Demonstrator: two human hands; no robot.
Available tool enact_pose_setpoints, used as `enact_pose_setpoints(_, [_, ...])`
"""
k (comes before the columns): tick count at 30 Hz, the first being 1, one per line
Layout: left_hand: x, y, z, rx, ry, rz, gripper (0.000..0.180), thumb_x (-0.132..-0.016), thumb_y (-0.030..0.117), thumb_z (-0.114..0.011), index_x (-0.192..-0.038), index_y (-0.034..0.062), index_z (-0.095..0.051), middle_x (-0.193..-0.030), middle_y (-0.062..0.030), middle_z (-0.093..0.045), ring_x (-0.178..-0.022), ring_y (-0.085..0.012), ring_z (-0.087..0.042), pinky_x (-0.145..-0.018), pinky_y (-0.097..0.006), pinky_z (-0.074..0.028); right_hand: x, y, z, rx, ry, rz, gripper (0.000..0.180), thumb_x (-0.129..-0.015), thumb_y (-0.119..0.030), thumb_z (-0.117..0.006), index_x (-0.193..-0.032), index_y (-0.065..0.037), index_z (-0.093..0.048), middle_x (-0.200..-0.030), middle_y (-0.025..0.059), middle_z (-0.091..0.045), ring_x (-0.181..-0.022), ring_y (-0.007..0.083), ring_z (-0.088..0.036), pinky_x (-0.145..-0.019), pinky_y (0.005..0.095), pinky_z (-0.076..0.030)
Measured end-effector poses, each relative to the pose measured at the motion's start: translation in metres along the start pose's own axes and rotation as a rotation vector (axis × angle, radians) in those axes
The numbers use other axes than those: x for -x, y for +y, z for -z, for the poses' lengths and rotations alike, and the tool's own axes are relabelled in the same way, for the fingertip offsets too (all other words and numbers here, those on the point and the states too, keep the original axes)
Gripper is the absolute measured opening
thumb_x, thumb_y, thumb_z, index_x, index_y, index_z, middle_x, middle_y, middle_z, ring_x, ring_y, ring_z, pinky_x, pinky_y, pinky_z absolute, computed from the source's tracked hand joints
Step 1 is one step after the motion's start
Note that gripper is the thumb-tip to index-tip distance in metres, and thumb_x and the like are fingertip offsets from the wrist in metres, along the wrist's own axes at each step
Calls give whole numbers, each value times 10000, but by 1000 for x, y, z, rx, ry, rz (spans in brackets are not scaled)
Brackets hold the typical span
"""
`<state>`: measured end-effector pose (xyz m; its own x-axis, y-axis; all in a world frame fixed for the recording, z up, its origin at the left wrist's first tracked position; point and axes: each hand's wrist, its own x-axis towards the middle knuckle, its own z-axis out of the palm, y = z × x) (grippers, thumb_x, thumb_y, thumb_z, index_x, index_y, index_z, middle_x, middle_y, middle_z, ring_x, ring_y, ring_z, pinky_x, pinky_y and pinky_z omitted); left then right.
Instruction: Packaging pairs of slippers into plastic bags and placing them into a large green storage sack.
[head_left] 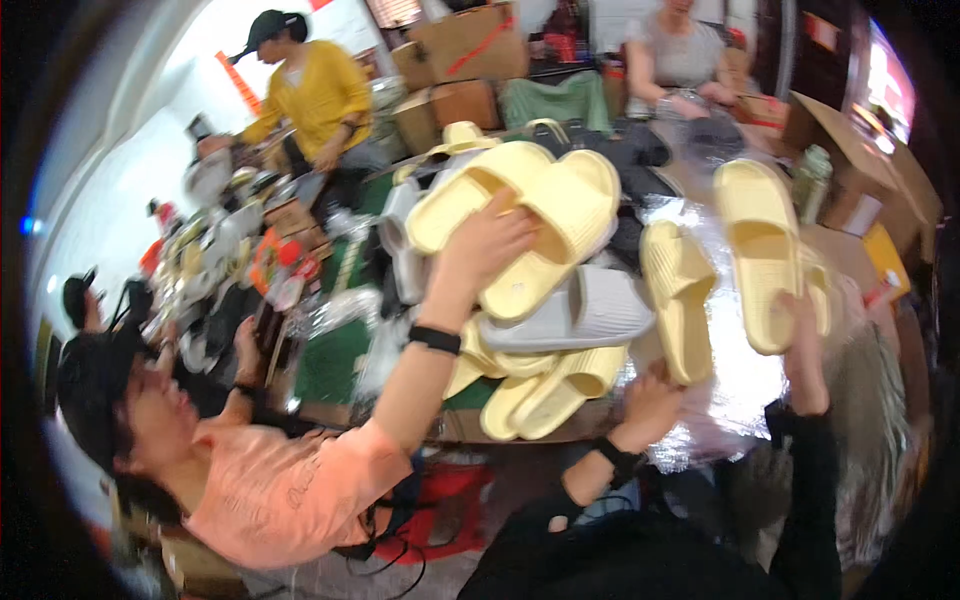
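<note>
My left hand (pixel 650 408) is closed around the heel end of a pale yellow slide slipper (pixel 672 285), tilted over a shiny silver plastic sheet (pixel 738 385). In my right hand (pixel 803 350) is another yellow slipper (pixel 752 235), held up by its heel with the footbed facing me. Part of a further yellow slipper (pixel 818 290) shows behind it; whether I grip that too is unclear. To the left, a co-worker's hand (pixel 485 245) grasps a pair of yellow slippers (pixel 545 225) above a grey slipper (pixel 570 310) and more yellow slippers (pixel 560 390) piled at the table edge.
The co-worker in an orange shirt (pixel 290 485) reaches across from my left. Cardboard boxes (pixel 860 150) and a translucent bottle (pixel 811 180) stand at the right. Dark slippers (pixel 640 145) lie on the table's far side, near a seated person (pixel 680 55). Another person in yellow (pixel 315 90) works farther left.
</note>
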<state>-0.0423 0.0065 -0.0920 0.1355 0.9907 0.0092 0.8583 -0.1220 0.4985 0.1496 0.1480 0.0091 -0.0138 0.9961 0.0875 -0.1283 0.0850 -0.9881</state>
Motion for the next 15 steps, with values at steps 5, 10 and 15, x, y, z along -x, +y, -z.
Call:
enact_pose_setpoints(5, [4,-7,-10,-95,61,-22,436,-838,389,-563,-1204,152,-559,-1330,-205,-399,-1273,-406,-296,-1018,-514,-228,13,-4,-9,117,-77,-238,441,-827,-115,-548,-1225,27,-418,-1058,135,-567,-913,171,-579,-730,270,-488])
enact_pose_setpoints(10, [-1,-7,-8,-156,68,-62,471,-833,384,-564,-1255,179,-519,-1303,-242,-411,-1252,-444,-301,-995,-524,-263,-6,9,9,268,39,-60,387,-823,-117,-575,-1169,23,-474,-998,124,-600,-867,171,-590,-738,290,-475])
enact_pose_setpoints(15, [2,-7,-3,-168,71,-69,497,-821,362,-587,-1278,188,-496,-1357,-249,-349,-1262,-431,-296,-992,-514,-267,-23,18,10,476,-137,-129,364,-808,-138,-578,-1127,26,-512,-972,161,-609,-852,199,-602,-733,307,-474])
